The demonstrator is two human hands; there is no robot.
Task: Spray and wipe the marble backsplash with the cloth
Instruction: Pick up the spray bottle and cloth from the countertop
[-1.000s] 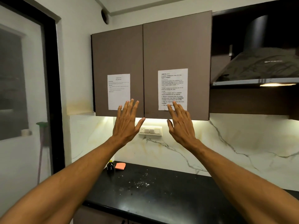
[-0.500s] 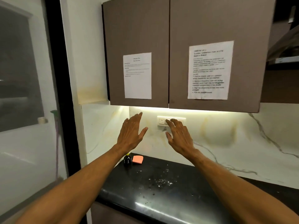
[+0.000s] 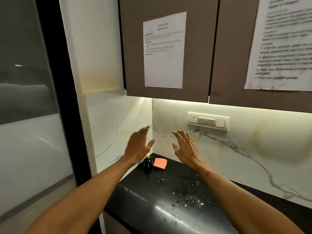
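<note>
The white marble backsplash (image 3: 239, 149) with grey veins and yellowish stains runs behind a black counter (image 3: 162, 200). In the counter's back left corner stand a small dark bottle with a yellow cap (image 3: 147, 163) and a folded orange cloth (image 3: 160, 163) beside it. My left hand (image 3: 138, 147) hovers just above the bottle with fingers straight, holding nothing. My right hand (image 3: 184, 146) is raised to the right of the cloth, fingers spread, also empty. Both hands are in the air, apart from the wall and the counter.
Brown wall cabinets (image 3: 168, 48) with taped paper sheets hang low over the counter. A white switch and socket plate (image 3: 208, 121) sits on the backsplash. White specks and droplets (image 3: 189, 198) lie on the counter. A dark-framed glass panel (image 3: 30, 98) stands at the left.
The view has come closer and dropped toward the counter corner. Both hands have come down from in front of the cabinet doors to the backsplash level above the bottle and cloth.
</note>
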